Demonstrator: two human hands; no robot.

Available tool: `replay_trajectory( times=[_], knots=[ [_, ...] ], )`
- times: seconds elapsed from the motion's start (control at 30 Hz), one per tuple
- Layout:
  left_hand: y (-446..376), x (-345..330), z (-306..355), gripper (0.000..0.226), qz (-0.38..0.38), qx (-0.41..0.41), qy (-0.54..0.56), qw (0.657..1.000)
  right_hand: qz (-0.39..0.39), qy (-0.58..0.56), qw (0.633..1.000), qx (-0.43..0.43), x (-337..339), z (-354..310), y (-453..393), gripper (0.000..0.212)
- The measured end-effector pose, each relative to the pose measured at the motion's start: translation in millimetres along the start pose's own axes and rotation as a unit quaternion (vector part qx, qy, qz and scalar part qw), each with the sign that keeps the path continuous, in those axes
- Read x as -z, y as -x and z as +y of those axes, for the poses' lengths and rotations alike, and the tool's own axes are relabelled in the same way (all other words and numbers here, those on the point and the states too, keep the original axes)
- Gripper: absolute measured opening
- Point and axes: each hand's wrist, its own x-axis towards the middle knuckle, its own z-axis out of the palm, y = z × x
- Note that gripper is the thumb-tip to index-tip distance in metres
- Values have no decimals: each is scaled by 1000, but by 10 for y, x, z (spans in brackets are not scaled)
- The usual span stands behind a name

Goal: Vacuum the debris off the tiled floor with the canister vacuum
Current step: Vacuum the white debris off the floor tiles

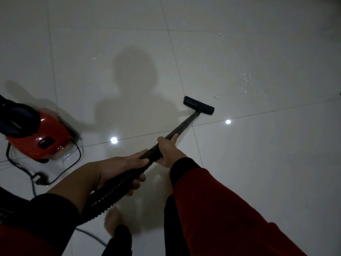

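Wand [181, 124] gripped inside both hands' curled fingers [142, 160].

Dim room, glossy tile underfoot

The pale, glossy, large-format tiled floor [258, 163] fills the whole view, divided by thin dark grout lines [177, 65] that cross near the middle. Two small round white reflections of ceiling lights [114, 139] sit on the tiles, one left of centre and one further right, along a grout line. A soft grey shadow of a head and shoulders [135, 85] falls across the far middle tiles. Light is low overall, and the corners fade darker, most at the far right.
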Motion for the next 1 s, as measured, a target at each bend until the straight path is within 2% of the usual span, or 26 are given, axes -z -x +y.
replay_trajectory(
  times=[0.27, 0.43, 0.7, 1.0],
  knots=[
    [-537, -80, 374, 49, 25, -34, 72, 997, -50, 76, 996, 16, 143, -677, -438, 89],
    [-842, -216, 686, 57, 68, -70, 97, 990, -85, 128, 988, 31, 174, -1177, -694, 87],
    [-1292, -290, 1375, 48, 93, -104, 98, 985, -99, 172, 979, 42, 132, -2015, -1044, 84],
    [-1665, 17, 2297, 53, 88, -107, 109, 984, -97, 187, 976, 50, -125, -2936, -1472, 83]
  ],
)
